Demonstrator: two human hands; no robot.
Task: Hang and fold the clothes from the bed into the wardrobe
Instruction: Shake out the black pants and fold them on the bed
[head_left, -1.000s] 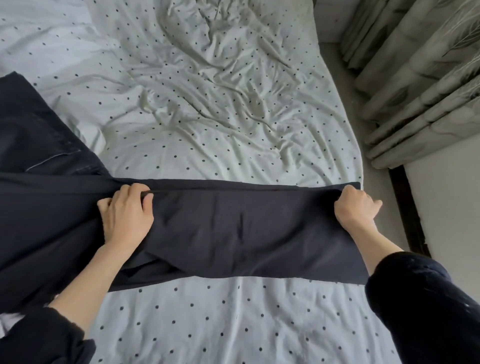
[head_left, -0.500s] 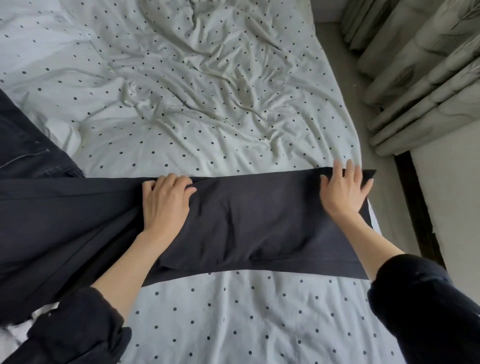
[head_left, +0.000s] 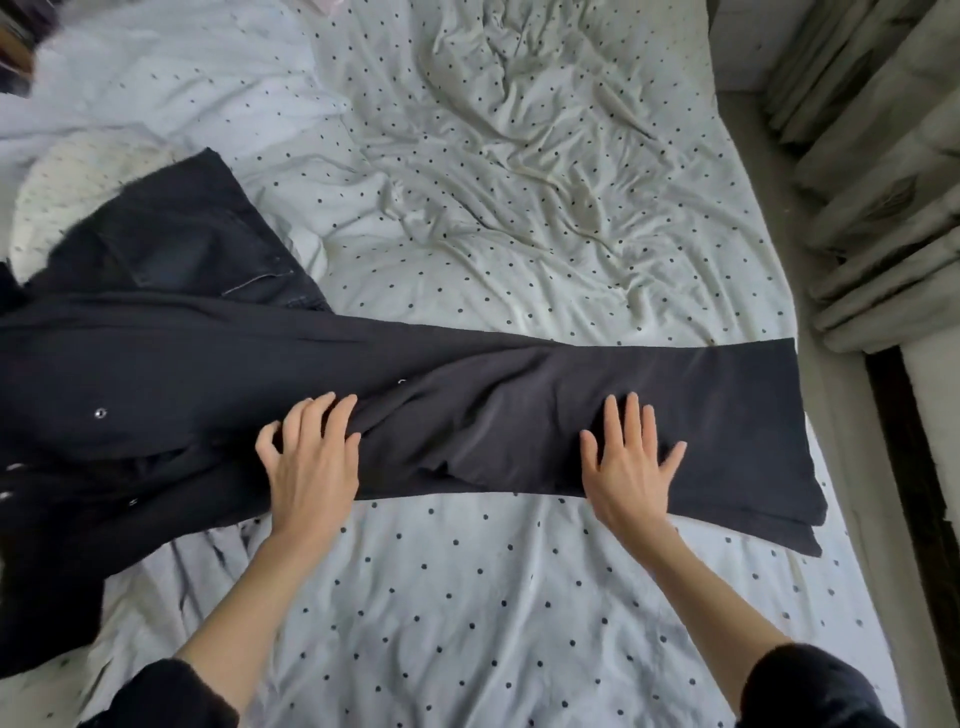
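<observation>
Now both hands (head_left: 311, 462) (head_left: 631, 467) flat, lower on trousers (head_left: 519, 415)

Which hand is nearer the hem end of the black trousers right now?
The right hand, pressing flat on the black trousers partway along the leg, short of the hem end. The left hand rests further back, toward the waist.

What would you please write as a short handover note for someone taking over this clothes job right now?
Left hand: flat, fingers slightly bent, on the black trousers mid-leg.
Right hand: flat, fingers spread, pressing the leg nearer the hem.
Trousers lie stretched across the dotted bed sheet, hem at the right edge, partly over dark jeans at left.
Done: legs laid out.
Left: fold, then put both garments in the wardrobe, which is out of view.
</observation>
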